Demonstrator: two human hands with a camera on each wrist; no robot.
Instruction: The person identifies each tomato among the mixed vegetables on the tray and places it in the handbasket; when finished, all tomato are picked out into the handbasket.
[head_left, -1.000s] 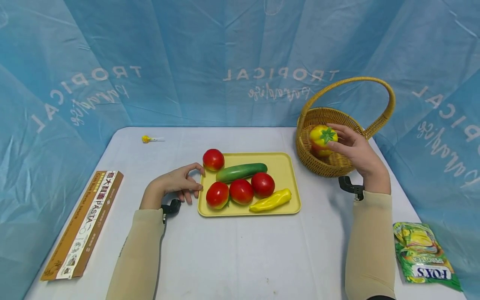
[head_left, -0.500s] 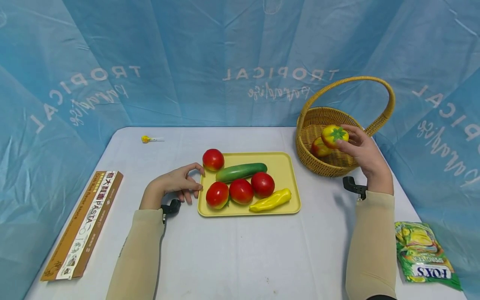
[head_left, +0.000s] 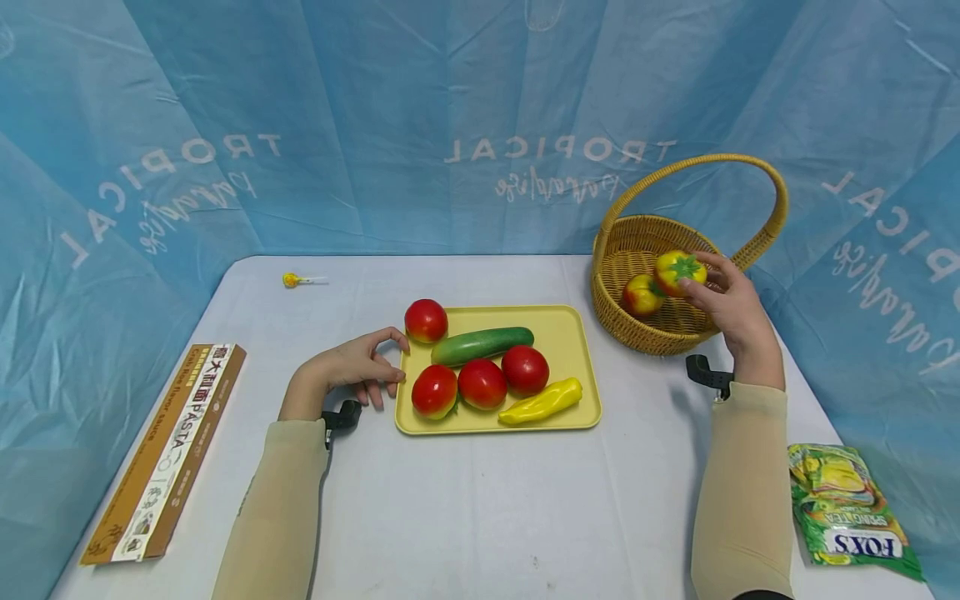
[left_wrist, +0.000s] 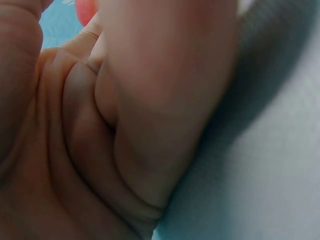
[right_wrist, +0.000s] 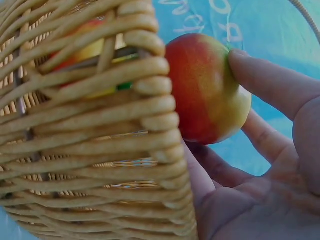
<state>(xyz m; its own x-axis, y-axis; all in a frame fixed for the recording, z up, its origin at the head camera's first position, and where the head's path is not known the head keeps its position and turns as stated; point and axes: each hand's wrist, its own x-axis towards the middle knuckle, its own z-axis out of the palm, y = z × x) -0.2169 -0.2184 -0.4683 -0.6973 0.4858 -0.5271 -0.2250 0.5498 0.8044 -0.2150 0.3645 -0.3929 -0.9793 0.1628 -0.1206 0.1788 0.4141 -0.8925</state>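
In the head view my right hand [head_left: 731,300] holds a yellow-and-red tomato [head_left: 678,273] with a green star-shaped leaf top, over the wicker basket [head_left: 637,333]. In the right wrist view the thumb presses on one side of that tomato [right_wrist: 202,90], just beyond the basket rim [right_wrist: 165,120]. A second yellow-and-red tomato [head_left: 640,297] lies inside the basket. My left hand [head_left: 348,362] rests at the left rim of the yellow tray [head_left: 566,333], thumb and forefinger apart and loosely bent. Its palm and fingers fill much of the left wrist view.
On the tray lie several red tomatoes [head_left: 482,383], a green cucumber [head_left: 483,345] and a yellow pepper [head_left: 542,402]. A long pasta box [head_left: 165,450] lies at left, a yellow lollipop [head_left: 292,280] at the back left, a green candy bag [head_left: 851,508] at right. The basket's tall handle [head_left: 708,158] arches overhead.
My right hand has shifted right over the basket with the tomato, showing more of the second tomato inside. The left hand stays at the tray rim.
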